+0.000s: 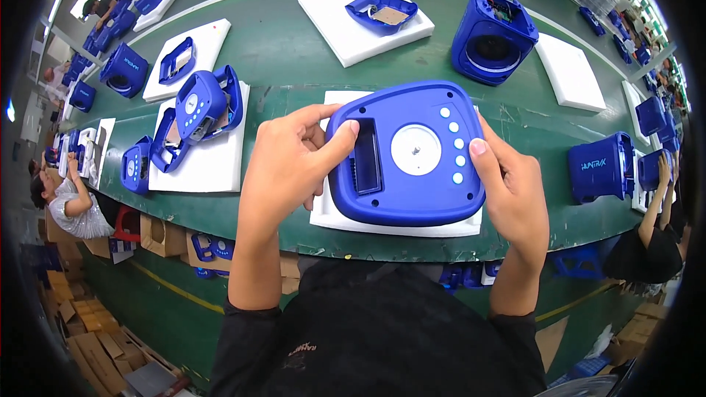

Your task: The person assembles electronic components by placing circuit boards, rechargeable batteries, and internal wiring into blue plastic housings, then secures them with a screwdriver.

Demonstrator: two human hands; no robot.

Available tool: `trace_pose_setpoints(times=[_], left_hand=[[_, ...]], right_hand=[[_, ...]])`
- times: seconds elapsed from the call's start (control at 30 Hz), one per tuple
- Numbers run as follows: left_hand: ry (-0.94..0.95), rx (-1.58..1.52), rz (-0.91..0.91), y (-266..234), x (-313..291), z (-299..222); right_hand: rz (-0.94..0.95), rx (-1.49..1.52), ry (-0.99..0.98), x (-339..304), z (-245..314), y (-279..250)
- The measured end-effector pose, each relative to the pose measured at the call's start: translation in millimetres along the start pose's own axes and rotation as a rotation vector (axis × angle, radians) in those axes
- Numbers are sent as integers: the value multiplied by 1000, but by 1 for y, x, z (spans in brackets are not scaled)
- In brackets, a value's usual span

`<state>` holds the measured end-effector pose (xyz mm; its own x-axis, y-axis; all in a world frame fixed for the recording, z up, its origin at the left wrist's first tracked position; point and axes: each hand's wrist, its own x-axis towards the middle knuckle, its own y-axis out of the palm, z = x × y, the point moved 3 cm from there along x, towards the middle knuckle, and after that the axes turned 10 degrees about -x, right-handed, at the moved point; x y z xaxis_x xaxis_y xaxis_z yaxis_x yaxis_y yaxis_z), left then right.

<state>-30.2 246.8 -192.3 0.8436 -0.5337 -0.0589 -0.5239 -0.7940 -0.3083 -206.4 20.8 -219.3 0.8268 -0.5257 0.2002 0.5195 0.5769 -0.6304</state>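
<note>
Two bare hands, the left hand (290,158) and the right hand (512,187), stand apart from each other, both clamped on one blue panel (412,190) over a white foam pad (323,215) on the green table (555,125); whether the panel touches the pad cannot be told. Its face, with a white disc (416,150) near the middle, is turned up toward the camera, and its long axis runs left to right before the person, the broader end to the right. A dark slot (369,158) lies at the left end, set crosswise to that axis, while five white buttons (459,144) form a column at the right end. The left thumb rests by the slot's upper part; the right thumb lies on the rim beside the buttons. Farther back, a blue housing (493,38) stands upright with its top uncovered, and a blue shell (379,27) lies on a foam slab (323,11). More blue parts (198,103) sit to the left; a blue box (599,169) is to the right, near a co-worker's arms (652,202).
</note>
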Motion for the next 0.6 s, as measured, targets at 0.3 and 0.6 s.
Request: trace_pose_setpoints(times=[0.3,0.6], left_hand=[[-33,7,6,-5,11,-4],[33,70,72,-5,21,6]], right_hand=[[7,-6,20,11,8,1],[4,-24,40,5,12,-1]])
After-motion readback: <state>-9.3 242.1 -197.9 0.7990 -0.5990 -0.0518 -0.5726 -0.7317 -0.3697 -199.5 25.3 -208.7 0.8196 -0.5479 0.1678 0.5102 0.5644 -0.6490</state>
